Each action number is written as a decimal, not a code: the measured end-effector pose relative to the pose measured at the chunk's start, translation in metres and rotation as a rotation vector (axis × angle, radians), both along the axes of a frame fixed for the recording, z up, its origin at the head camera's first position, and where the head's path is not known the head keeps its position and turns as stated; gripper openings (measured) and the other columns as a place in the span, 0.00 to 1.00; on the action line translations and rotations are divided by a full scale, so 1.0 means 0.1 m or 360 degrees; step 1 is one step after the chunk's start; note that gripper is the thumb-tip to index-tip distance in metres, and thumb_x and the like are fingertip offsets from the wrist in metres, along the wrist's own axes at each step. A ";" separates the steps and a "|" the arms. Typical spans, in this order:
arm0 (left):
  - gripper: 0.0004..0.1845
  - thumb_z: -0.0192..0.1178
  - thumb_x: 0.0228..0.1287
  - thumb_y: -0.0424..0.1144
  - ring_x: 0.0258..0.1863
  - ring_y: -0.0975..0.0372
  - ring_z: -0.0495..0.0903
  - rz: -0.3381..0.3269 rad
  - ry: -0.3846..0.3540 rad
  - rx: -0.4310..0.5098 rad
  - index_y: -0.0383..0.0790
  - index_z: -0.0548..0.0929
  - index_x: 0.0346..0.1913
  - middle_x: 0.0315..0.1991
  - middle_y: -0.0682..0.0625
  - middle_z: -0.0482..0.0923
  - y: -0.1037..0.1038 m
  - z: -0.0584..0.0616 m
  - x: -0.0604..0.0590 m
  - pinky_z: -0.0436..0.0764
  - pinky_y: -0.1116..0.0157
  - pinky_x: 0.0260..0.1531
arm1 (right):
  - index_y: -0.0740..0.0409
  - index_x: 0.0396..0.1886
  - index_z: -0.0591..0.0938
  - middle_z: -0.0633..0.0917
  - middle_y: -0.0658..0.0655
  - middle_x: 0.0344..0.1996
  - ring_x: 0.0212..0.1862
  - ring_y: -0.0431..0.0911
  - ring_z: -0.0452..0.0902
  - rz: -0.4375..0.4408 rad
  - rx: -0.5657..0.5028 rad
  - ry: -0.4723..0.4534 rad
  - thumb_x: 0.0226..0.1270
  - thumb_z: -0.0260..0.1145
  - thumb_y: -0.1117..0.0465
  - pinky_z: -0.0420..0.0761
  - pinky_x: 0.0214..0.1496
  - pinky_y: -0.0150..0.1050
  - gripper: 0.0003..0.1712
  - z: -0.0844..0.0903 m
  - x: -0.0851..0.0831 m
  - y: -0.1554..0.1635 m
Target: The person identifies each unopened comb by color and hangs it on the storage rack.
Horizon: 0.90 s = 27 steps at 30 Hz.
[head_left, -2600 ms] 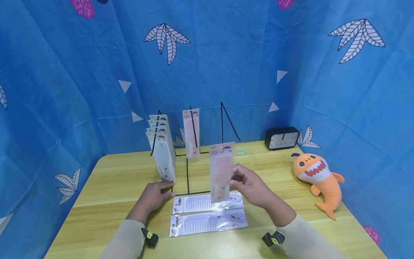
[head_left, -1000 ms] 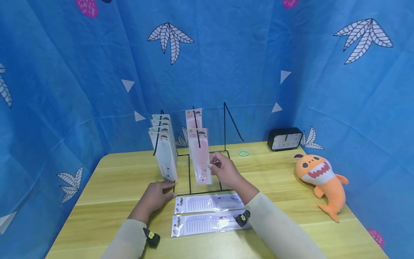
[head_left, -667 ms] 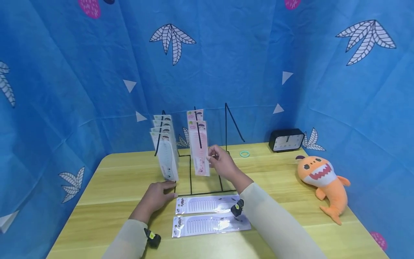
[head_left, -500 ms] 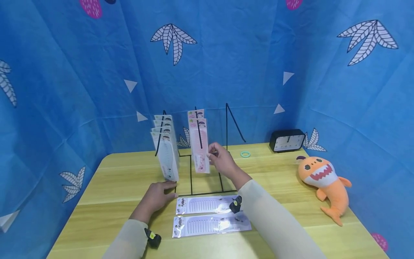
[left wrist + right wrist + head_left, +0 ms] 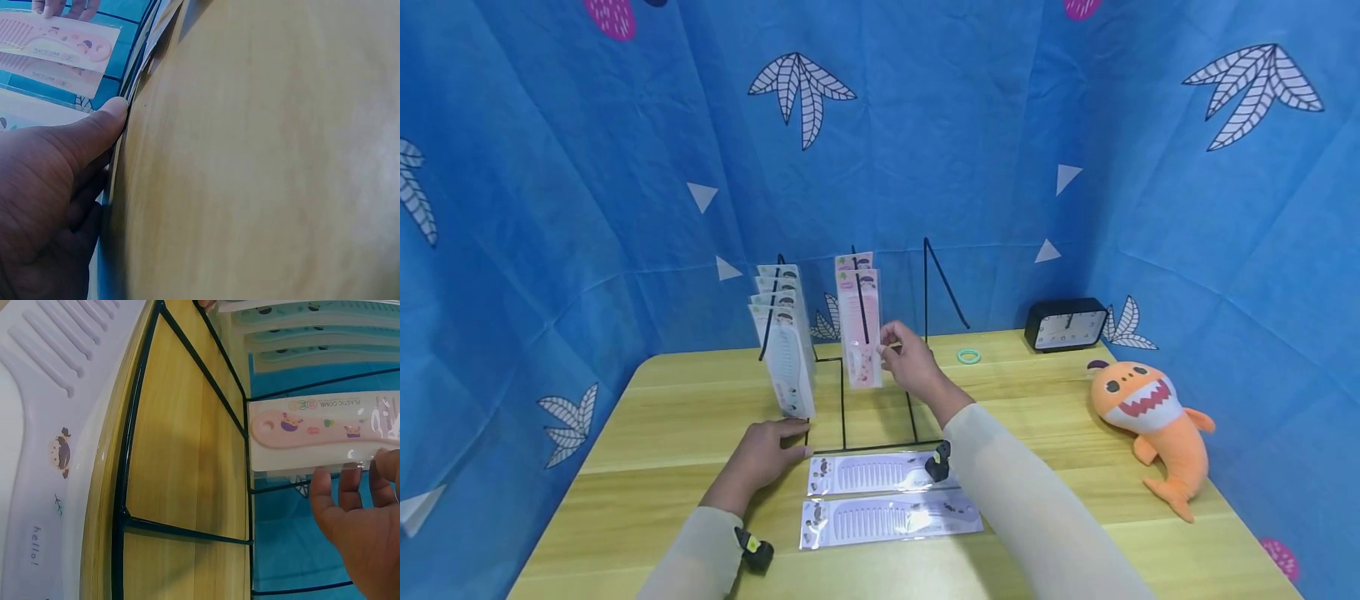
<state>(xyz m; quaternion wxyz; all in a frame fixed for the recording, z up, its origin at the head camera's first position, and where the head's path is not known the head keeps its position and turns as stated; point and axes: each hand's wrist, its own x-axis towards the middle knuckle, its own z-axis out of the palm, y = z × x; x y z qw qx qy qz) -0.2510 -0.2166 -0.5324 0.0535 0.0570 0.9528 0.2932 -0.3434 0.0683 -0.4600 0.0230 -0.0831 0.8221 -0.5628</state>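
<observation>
A pink comb in a clear pack (image 5: 859, 312) hangs upright on the middle hook of the black wire rack (image 5: 843, 408). My right hand (image 5: 912, 360) pinches that pack's right edge; in the right wrist view its fingertips are on the pack (image 5: 312, 450). Just behind it hangs another pink comb pack (image 5: 867, 259). At the rack's front left corner, my left hand (image 5: 760, 457) holds the base wire with thumb and fingers. Several pale green comb packs (image 5: 784, 354) hang on the left hook above that hand. The right hook (image 5: 948, 287) bears nothing.
Two purple comb packs, one nearer the rack (image 5: 871, 475) and one closer to me (image 5: 868, 521), lie on the wooden table (image 5: 685, 408). A mint ring (image 5: 968, 357), a black clock (image 5: 1066, 325) and an orange shark plush (image 5: 1157, 425) are to the right. Blue cloth (image 5: 880, 167) surrounds the table.
My right hand has carried the pink comb pack from in front of the rack onto the middle hook and slid it back towards the other pink pack. My left hand has stayed at the corner.
</observation>
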 end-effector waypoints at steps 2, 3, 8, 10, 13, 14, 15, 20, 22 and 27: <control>0.26 0.74 0.73 0.46 0.79 0.41 0.72 0.0013 -0.0010 0.0007 0.52 0.86 0.71 0.76 0.43 0.78 0.01 0.01 0.01 0.72 0.38 0.79 | 0.49 0.53 0.76 0.81 0.54 0.55 0.61 0.54 0.85 -0.0017 0.0030 0.0004 0.89 0.58 0.61 0.91 0.64 0.50 0.02 0.00 -0.01 -0.01; 0.26 0.74 0.73 0.46 0.79 0.41 0.72 0.0017 -0.0013 0.0008 0.52 0.85 0.71 0.77 0.43 0.77 0.01 0.01 0.01 0.72 0.38 0.79 | 0.49 0.54 0.76 0.81 0.55 0.55 0.61 0.53 0.85 -0.0025 0.0038 0.0008 0.89 0.57 0.60 0.91 0.63 0.49 0.03 0.01 -0.01 -0.01; 0.27 0.74 0.73 0.46 0.80 0.42 0.71 0.0037 -0.0024 0.0015 0.51 0.85 0.72 0.77 0.44 0.77 0.01 0.02 0.01 0.71 0.38 0.80 | 0.48 0.54 0.76 0.81 0.54 0.55 0.60 0.53 0.85 -0.0054 0.0073 0.0016 0.90 0.57 0.60 0.92 0.62 0.47 0.03 0.03 -0.03 -0.03; 0.27 0.74 0.72 0.46 0.80 0.42 0.71 0.0038 -0.0023 0.0013 0.51 0.85 0.72 0.77 0.44 0.77 0.01 0.02 0.01 0.71 0.38 0.80 | 0.48 0.54 0.76 0.81 0.54 0.56 0.61 0.53 0.85 -0.0054 0.0081 0.0016 0.90 0.57 0.60 0.92 0.61 0.46 0.03 0.03 -0.03 -0.03; 0.27 0.74 0.73 0.46 0.80 0.42 0.71 0.0038 -0.0024 0.0006 0.51 0.85 0.72 0.77 0.44 0.77 0.02 0.02 0.00 0.71 0.39 0.80 | 0.49 0.55 0.76 0.81 0.55 0.56 0.62 0.53 0.85 -0.0045 0.0090 0.0032 0.90 0.57 0.60 0.92 0.61 0.46 0.03 0.03 -0.04 -0.02; 0.27 0.74 0.73 0.46 0.80 0.42 0.71 0.0038 -0.0025 0.0003 0.51 0.85 0.72 0.77 0.44 0.77 0.02 0.02 0.00 0.71 0.39 0.80 | 0.50 0.55 0.76 0.81 0.55 0.56 0.62 0.54 0.85 -0.0041 0.0097 0.0044 0.90 0.57 0.60 0.92 0.61 0.47 0.03 0.03 -0.04 -0.02; 0.27 0.74 0.73 0.46 0.80 0.42 0.71 0.0040 -0.0027 0.0001 0.51 0.85 0.72 0.77 0.44 0.77 0.02 0.02 0.00 0.71 0.39 0.80 | 0.50 0.55 0.75 0.81 0.55 0.56 0.62 0.54 0.85 -0.0039 0.0100 0.0054 0.90 0.57 0.60 0.91 0.61 0.48 0.03 0.03 -0.05 -0.01; 0.27 0.74 0.73 0.46 0.81 0.42 0.70 0.0048 -0.0040 0.0005 0.52 0.85 0.72 0.78 0.45 0.76 0.02 0.02 0.00 0.70 0.38 0.80 | 0.50 0.58 0.76 0.82 0.55 0.56 0.62 0.54 0.85 -0.0037 0.0112 0.0076 0.90 0.57 0.59 0.90 0.61 0.50 0.06 0.03 -0.05 0.01; 0.27 0.74 0.73 0.46 0.80 0.42 0.70 0.0048 -0.0042 0.0005 0.51 0.85 0.72 0.78 0.45 0.76 0.02 0.02 0.00 0.70 0.38 0.80 | 0.49 0.60 0.77 0.82 0.54 0.57 0.62 0.54 0.84 -0.0043 0.0104 0.0060 0.90 0.58 0.58 0.89 0.60 0.49 0.08 0.03 -0.05 0.02; 0.27 0.74 0.73 0.46 0.80 0.42 0.71 0.0043 -0.0048 0.0006 0.51 0.85 0.72 0.77 0.45 0.77 0.02 0.01 0.00 0.71 0.39 0.80 | 0.48 0.66 0.78 0.82 0.52 0.58 0.62 0.52 0.83 -0.0048 0.0095 0.0045 0.89 0.59 0.57 0.88 0.56 0.48 0.13 0.03 -0.03 0.06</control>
